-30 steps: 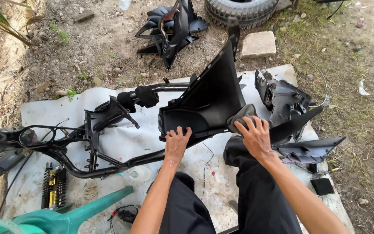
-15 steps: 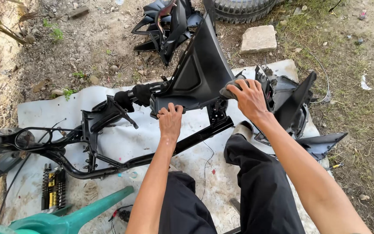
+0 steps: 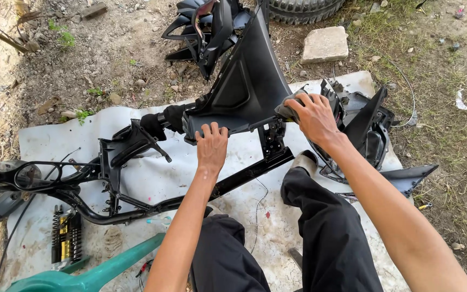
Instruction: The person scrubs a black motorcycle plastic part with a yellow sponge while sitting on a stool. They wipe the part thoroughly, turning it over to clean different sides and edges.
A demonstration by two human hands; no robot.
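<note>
Where white sheet point(image 3: 152, 178) covers dirt, hands grip black panel point(image 3: 247, 81).

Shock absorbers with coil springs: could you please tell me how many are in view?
1. The shock absorber lies on the white sheet at lower left, below the black frame and beside the green chair. Others may be hidden under the panels.

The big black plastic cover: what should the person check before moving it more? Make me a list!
1. Left hand grips the cover's lower edge: ok.
2. Right hand holds its right corner: ok.
3. Cover free of the black frame: cannot tell, the joint is hidden.
4. White sheet lies under the frame: ok.
5. Loose black parts crowd the right hand: not ok.
6. Legs clear of the frame bar: not ok.
</note>
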